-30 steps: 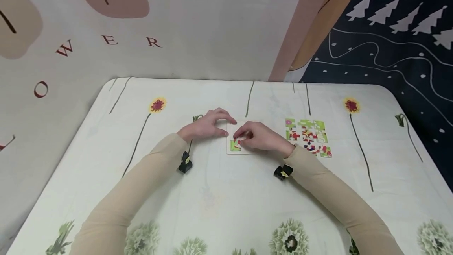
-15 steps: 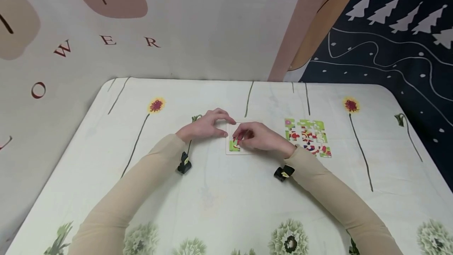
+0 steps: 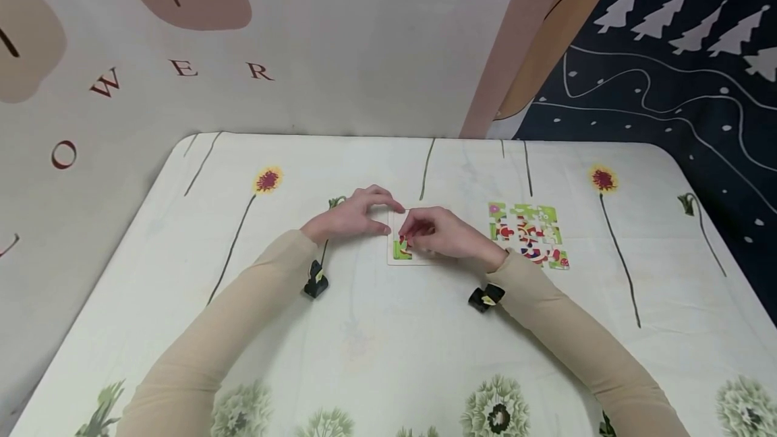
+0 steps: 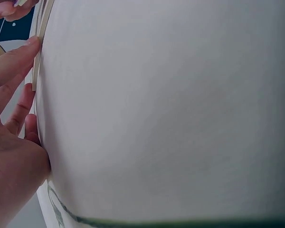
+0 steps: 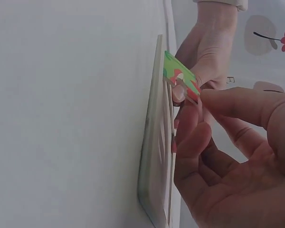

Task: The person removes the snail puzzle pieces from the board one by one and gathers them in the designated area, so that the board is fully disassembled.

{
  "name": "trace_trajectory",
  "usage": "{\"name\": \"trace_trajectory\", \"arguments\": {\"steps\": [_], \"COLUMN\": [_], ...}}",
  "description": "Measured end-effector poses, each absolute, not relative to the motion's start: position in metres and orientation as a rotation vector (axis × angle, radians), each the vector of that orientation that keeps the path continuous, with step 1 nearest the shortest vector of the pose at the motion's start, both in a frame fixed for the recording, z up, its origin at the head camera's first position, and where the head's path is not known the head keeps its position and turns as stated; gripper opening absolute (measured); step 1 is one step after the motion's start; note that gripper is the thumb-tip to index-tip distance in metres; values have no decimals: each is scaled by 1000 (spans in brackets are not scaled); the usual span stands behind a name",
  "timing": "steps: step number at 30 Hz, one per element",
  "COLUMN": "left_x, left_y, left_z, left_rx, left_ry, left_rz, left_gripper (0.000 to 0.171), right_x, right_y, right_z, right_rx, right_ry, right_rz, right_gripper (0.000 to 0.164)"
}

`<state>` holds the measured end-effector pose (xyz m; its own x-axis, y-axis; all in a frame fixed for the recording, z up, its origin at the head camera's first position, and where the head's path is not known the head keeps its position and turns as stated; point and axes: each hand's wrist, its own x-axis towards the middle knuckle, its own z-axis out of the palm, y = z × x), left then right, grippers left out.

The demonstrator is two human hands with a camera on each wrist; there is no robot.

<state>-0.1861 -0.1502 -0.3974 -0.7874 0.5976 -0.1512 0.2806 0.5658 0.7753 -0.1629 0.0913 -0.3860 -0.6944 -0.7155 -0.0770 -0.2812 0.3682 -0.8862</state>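
Observation:
A pale puzzle board (image 3: pixel 400 261) lies flat on the table in the head view. My right hand (image 3: pixel 446 233) is over it, pinching a green and red puzzle piece (image 5: pixel 173 65) between thumb and finger. In the right wrist view that piece stands tilted up from the board, one edge low against it. My left hand (image 3: pixel 355 214) rests at the board's left side. Its fingers (image 4: pixel 21 58) are extended and touch the board's edge in the left wrist view. Much of the board is hidden under my right hand.
To the right of the board lie several loose puzzle pieces (image 3: pixel 549 216) in green, red and white, spread in a rough square. My right forearm partly covers the lower ones. A flower-printed cloth (image 3: pixel 364 336) covers the table, and a printed curtain (image 3: pixel 364 46) hangs behind it.
My right fingers have shifted very slightly to the left with the piece, which shows a little differently beneath them. My left hand stays at the board's edge.

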Motion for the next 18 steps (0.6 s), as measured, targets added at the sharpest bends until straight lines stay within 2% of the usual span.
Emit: {"name": "trace_trajectory", "arguments": {"steps": [12,18], "left_x": [-185,-186], "left_y": [-150,-150], "left_z": [-395,-397], "left_rx": [689,688], "left_ry": [2412,2409], "left_rz": [1068,1066], "left_gripper": [42,42], "right_x": [-161,-159], "right_y": [88,88], "right_z": [-386,-384], "right_rx": [-809,-776], "right_ry": [2082,2132], "right_rz": [-1398,-1384], "right_gripper": [6,7]}}
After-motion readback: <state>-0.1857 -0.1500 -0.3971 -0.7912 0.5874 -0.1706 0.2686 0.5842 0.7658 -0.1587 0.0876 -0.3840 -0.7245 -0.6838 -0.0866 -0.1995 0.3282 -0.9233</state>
